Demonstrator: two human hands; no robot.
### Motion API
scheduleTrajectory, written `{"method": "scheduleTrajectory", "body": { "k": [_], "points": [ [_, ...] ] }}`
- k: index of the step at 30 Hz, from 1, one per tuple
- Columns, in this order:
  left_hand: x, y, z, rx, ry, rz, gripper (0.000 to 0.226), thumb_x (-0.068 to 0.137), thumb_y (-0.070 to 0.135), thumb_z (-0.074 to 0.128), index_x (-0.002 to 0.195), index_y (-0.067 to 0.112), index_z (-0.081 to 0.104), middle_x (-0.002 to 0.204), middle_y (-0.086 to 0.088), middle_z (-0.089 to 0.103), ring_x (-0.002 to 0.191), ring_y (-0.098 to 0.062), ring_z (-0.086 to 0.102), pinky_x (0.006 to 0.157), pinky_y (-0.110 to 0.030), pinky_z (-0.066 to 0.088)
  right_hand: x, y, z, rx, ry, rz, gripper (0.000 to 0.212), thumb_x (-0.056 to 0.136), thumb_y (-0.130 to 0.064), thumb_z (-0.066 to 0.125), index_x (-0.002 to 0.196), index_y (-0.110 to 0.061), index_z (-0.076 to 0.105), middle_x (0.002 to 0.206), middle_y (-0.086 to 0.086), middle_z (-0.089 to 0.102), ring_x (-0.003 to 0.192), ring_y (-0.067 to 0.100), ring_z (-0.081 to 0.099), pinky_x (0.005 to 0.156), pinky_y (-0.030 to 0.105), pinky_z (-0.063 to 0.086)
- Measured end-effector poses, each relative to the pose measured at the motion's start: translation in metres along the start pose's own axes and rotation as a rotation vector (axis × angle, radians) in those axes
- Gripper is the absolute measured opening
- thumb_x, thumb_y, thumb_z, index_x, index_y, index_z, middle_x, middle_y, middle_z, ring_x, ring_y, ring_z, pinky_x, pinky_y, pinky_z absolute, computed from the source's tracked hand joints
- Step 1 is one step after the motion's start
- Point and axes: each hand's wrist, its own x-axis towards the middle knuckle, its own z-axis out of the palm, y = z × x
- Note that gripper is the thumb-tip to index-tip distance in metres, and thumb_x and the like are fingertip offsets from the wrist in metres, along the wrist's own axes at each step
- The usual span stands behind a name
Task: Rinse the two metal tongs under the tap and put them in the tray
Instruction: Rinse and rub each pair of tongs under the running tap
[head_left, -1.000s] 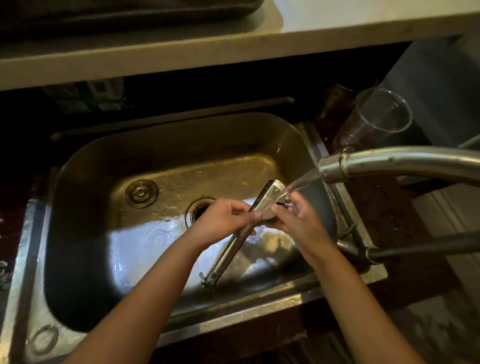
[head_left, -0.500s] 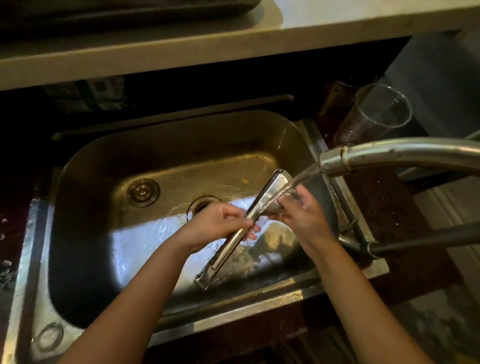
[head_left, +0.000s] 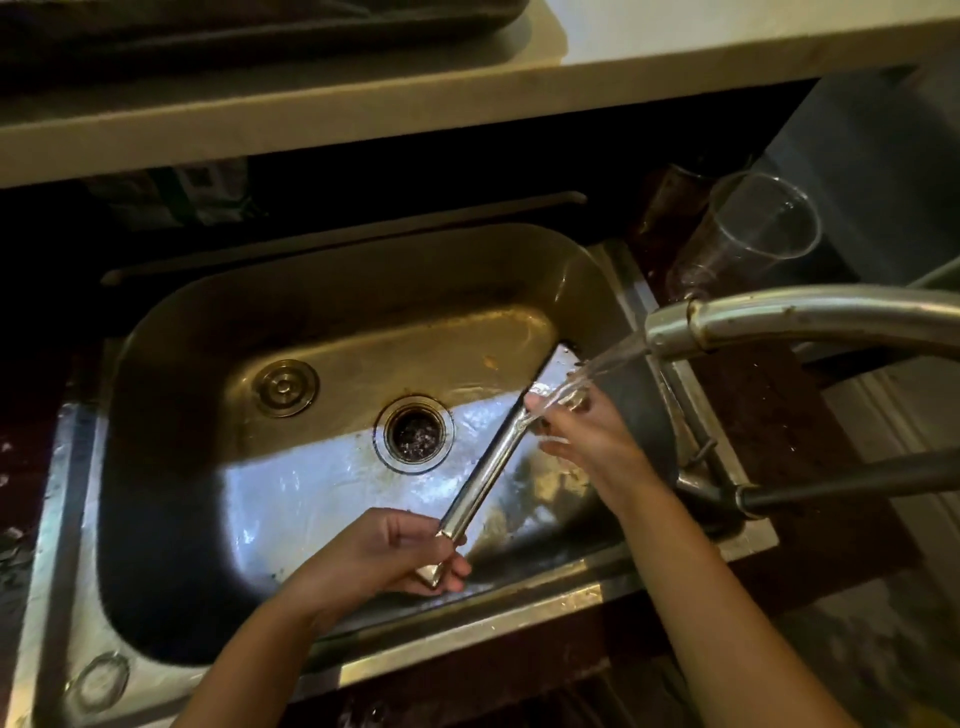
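One pair of metal tongs (head_left: 485, 470) is held over the sink (head_left: 332, 291), gripped at its near end by the left hand (head_left: 382, 553). Its far end is pinched by the right hand (head_left: 584, 434) under one tap (head_left: 779, 319). One clear glass (head_left: 748, 234) is stood beside the sink.

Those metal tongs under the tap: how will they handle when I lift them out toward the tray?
Probably slippery: the tongs are shiny metal with tap water running over the far end. Likely stiff, since they span straight between the left hand and right hand without sagging. Being long and thin, they may swing if held by one end.
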Motion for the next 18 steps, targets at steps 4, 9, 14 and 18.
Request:
{"method": "scheduleTrajectory", "body": {
  "k": [4,9,14,18],
  "points": [
    [-0.016,-0.003,0.008,-0.06,0.019,-0.002,0.031,0.074,0.031,0.063,0.086,0.004,0.073,0.084,-0.015,0.075,0.076,-0.014,0.069,0.067,-0.02,0.054,-0.001,0.002,0.012,-0.077,0.129,-0.009,0.048,0.07,-0.029,0.078,0.109,-0.016,0.054,0.098,0.003,0.067,0.089,0.019,0.065,0.081,0.034,0.053],
    [-0.036,-0.001,0.017,-0.127,0.047,-0.023,0.028,0.073,0.03,0.062,0.082,0.006,0.075,0.076,-0.007,0.076,0.072,-0.013,0.07,0.064,-0.019,0.055,0.002,0.001,0.014,-0.096,0.318,-0.071,0.018,0.086,-0.028,0.061,0.078,-0.012,0.058,0.083,0.015,0.063,0.08,0.028,0.059,0.076,0.042,0.049],
    [-0.046,0.007,0.02,-0.101,0.083,-0.042,0.029,0.071,0.031,0.066,0.085,0.007,0.075,0.08,-0.009,0.076,0.074,-0.013,0.07,0.063,-0.017,0.054,-0.009,-0.007,0.01,-0.302,0.196,0.03,0.045,0.095,-0.048,0.034,0.104,-0.012,0.059,0.109,0.019,0.063,0.101,0.037,0.061,0.09,0.051,0.051],
    [-0.046,0.009,0.028,-0.116,0.104,-0.058,0.025,0.076,0.029,0.065,0.086,0.008,0.075,0.084,-0.009,0.077,0.076,-0.013,0.071,0.066,-0.018,0.056,-0.033,-0.017,0.001,-0.533,0.287,-0.089,0.047,0.095,-0.042,0.037,0.135,-0.018,0.041,0.134,0.015,0.053,0.121,0.034,0.05,0.098,0.04,0.04]
  ]
}}
